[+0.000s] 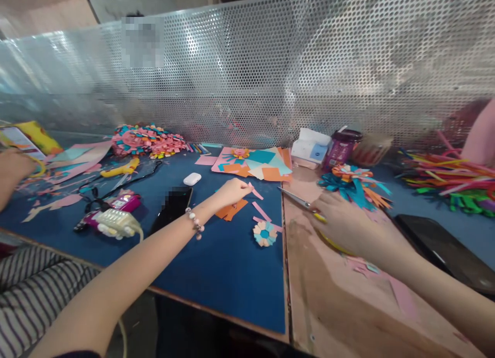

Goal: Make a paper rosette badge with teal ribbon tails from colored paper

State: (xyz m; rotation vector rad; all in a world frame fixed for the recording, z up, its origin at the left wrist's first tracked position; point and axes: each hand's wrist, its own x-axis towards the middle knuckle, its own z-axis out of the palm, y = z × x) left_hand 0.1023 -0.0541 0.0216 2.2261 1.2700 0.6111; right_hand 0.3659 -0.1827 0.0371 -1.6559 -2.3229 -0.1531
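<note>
My left hand [233, 192], with a beaded bracelet at the wrist, pinches a small pink paper strip [257, 194] over the blue tabletop. Just below it lie orange paper pieces [233, 210] and another pink strip [261, 212]. A paper flower [265, 234] in light blue and cream rests nearby, near the seam. Over the bare wood, my right hand [342, 218] is closed around scissors [296, 197]. Their blades point left and yellow shows on the handle; the fingers partly hide the grip.
Coloured sheets [251, 164] lie at the back beside a white box [310, 147] and a purple jar [340, 150]. A paper-piece heap [147, 140], glue guns [110, 216], phones [444, 249] and an earbud case [192, 179] surround the workspace. A co-worker's hand [15, 169] is at left.
</note>
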